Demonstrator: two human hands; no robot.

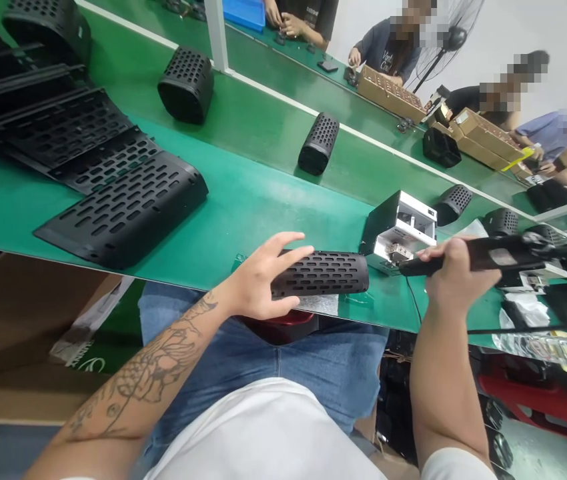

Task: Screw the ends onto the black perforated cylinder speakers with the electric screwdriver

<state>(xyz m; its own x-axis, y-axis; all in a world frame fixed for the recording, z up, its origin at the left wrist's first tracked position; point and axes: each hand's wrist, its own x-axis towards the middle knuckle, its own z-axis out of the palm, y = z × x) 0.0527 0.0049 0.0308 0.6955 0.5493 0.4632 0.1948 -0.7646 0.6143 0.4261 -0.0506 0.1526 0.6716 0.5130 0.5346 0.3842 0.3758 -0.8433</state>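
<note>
Now left hand [258,280] clasps left end of black perforated cylinder [321,273], fingers spread over top, thumb below; cylinder lies sideways at near edge of green bench [243,200], above lap. Right hand [451,273] fisted tight round black power tool [493,255], tip aimed left, near cylinder's right end. Small metal box [401,230] just behind tip. Flat slotted black panels [108,180] stacked overlapping at far left. More perforated cylinders [318,142] on belt. Co-workers seated across.
</note>
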